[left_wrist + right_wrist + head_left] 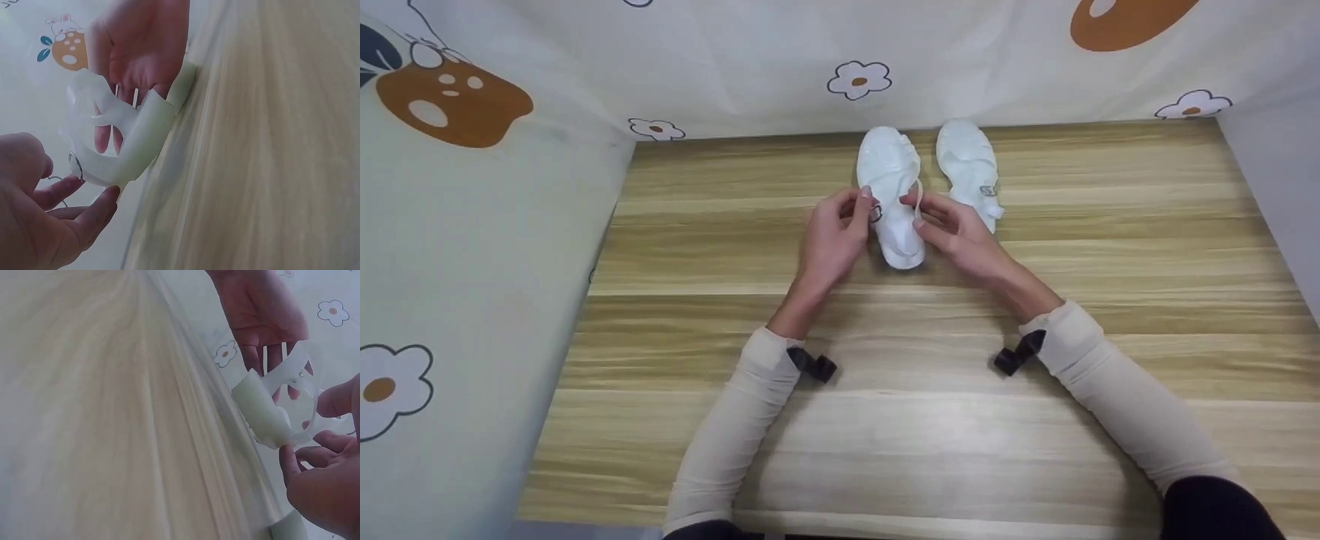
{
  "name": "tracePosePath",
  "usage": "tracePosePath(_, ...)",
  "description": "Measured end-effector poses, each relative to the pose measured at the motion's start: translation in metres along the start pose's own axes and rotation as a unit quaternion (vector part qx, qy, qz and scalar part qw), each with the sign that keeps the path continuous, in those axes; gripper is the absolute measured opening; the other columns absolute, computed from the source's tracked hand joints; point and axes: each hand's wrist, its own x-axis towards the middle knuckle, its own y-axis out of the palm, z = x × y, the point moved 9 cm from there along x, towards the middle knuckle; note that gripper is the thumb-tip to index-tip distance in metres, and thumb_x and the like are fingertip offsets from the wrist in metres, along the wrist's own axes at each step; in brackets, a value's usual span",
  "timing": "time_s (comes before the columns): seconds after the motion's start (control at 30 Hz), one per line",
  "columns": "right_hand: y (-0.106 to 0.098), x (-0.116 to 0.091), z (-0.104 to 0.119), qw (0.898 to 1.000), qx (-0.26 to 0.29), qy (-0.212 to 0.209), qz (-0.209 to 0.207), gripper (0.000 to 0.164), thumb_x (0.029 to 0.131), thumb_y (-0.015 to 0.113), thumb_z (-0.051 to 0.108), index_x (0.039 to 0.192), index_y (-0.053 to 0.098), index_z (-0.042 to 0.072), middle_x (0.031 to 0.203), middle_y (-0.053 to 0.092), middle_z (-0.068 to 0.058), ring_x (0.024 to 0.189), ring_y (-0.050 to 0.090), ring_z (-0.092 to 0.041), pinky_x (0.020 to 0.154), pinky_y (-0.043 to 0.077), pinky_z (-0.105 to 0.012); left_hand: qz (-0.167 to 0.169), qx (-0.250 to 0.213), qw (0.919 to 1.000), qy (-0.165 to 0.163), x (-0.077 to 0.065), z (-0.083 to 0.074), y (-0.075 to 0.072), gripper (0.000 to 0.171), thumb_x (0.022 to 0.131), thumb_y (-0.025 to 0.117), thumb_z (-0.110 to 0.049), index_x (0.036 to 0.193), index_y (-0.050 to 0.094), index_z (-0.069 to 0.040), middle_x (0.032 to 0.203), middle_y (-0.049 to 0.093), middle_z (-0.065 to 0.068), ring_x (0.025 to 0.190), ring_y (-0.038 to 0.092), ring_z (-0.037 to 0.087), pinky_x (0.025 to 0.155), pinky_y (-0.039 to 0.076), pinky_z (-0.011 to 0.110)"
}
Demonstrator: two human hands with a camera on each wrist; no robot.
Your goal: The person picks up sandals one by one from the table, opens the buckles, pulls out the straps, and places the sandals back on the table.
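Note:
A white sandal [887,159] lies toe-away on the wood-patterned surface, between both hands. My left hand [836,236] holds its left side, thumb and fingers at the small metal buckle [876,214]. On the opposite side, my right hand [964,236] pinches the thin white strap [920,193], which bows up from the sandal. In the left wrist view, the buckle [75,166] sits by the left fingertips, and the heel end of the sandal [147,126] faces the camera. The right wrist view has the strap [316,377] rising near the right thumb.
A second white sandal [966,150] lies just right of the first, partly hidden behind the right hand. The wood-patterned surface [697,247] meets a pale cloth [750,67] printed with flowers and fruit, standing behind and at the left.

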Motion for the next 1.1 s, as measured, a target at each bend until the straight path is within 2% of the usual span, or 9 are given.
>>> tracePosePath(0.17,-0.005,-0.013,0.000,1.000,0.000,0.000,0.008,0.044,0.108,0.059,0.003,0.150,0.055,-0.009,0.157,0.057,-0.024,0.155,0.047,-0.033,0.133,0.031,-0.048,-0.012,0.027,0.9996,-0.001,-0.007,-0.005,0.001,0.031,0.112,0.060,-0.038,0.105,0.082,-0.017,0.101,0.081,-0.003,0.103,0.076,0.008,0.097,0.059,0.030)
tracePosePath(0.27,-0.007,-0.020,-0.001,1.000,-0.007,0.002,0.012,0.046,0.107,0.060,0.003,0.152,0.054,-0.007,0.157,0.058,-0.023,0.154,0.048,-0.033,0.132,0.033,-0.049,-0.015,0.022,0.9996,0.002,-0.010,-0.006,0.002,0.030,0.111,0.062,-0.036,0.102,0.082,-0.016,0.098,0.082,-0.002,0.099,0.077,0.008,0.094,0.060,0.030)
tracePosePath(0.4,-0.010,-0.029,-0.003,1.000,-0.017,0.006,0.017,0.046,0.107,0.059,0.003,0.152,0.054,-0.006,0.157,0.058,-0.022,0.154,0.048,-0.032,0.132,0.033,-0.049,0.006,-0.027,0.9996,-0.004,-0.012,-0.003,0.009,0.027,0.111,0.064,-0.029,0.102,0.080,-0.009,0.097,0.082,0.005,0.091,0.080,0.011,0.083,0.065,0.030)
tracePosePath(0.47,-0.011,-0.034,-0.004,0.999,-0.021,0.014,0.021,0.046,0.108,0.060,0.005,0.152,0.054,-0.005,0.158,0.058,-0.020,0.154,0.048,-0.032,0.132,0.032,-0.048,0.017,-0.038,0.9991,-0.012,-0.013,0.001,0.012,0.024,0.110,0.065,-0.026,0.103,0.079,-0.008,0.098,0.082,0.006,0.088,0.081,0.012,0.081,0.065,0.029)
tracePosePath(0.57,-0.010,-0.041,-0.007,0.999,-0.021,0.026,0.030,0.046,0.109,0.060,0.009,0.154,0.054,-0.002,0.159,0.058,-0.017,0.155,0.047,-0.030,0.132,0.032,-0.048,0.029,-0.030,0.9988,-0.026,-0.015,0.008,0.016,0.020,0.108,0.067,-0.024,0.105,0.079,-0.009,0.100,0.082,0.005,0.089,0.081,0.012,0.082,0.064,0.028)
tracePosePath(0.67,-0.009,-0.048,-0.010,0.998,-0.016,0.038,0.038,0.047,0.110,0.062,0.012,0.154,0.055,0.001,0.159,0.058,-0.014,0.156,0.046,-0.028,0.133,0.031,-0.047,0.041,0.000,0.9984,-0.039,-0.018,0.013,0.019,0.017,0.107,0.068,-0.024,0.105,0.079,-0.011,0.099,0.083,0.003,0.090,0.079,0.011,0.082,0.062,0.029)
tracePosePath(0.8,-0.006,-0.056,-0.011,0.998,-0.011,0.044,0.047,0.047,0.110,0.062,0.013,0.154,0.055,0.001,0.160,0.057,-0.013,0.158,0.044,-0.025,0.134,0.029,-0.046,0.061,0.009,0.9967,-0.053,-0.021,0.017,0.022,0.016,0.107,0.068,-0.025,0.104,0.078,-0.013,0.099,0.081,0.003,0.088,0.078,0.012,0.079,0.063,0.031)
tracePosePath(0.9,-0.004,-0.062,-0.011,0.997,-0.012,0.046,0.055,0.047,0.110,0.062,0.012,0.155,0.054,0.000,0.160,0.057,-0.015,0.158,0.044,-0.027,0.133,0.031,-0.045,0.074,0.009,0.9957,-0.055,-0.022,0.017,0.023,0.015,0.107,0.067,-0.024,0.103,0.077,-0.013,0.100,0.080,0.002,0.090,0.078,0.013,0.081,0.062,0.032)
tracePosePath(1.1,-0.001,-0.068,-0.011,0.997,-0.021,0.052,0.060,0.044,0.109,0.061,0.011,0.151,0.056,-0.003,0.155,0.060,-0.015,0.156,0.047,-0.028,0.128,0.038,-0.030,0.092,0.009,0.9945,-0.049,-0.024,0.021,0.025,0.017,0.107,0.067,-0.024,0.103,0.078,-0.010,0.099,0.078,0.004,0.093,0.076,0.014,0.086,0.059,0.031)
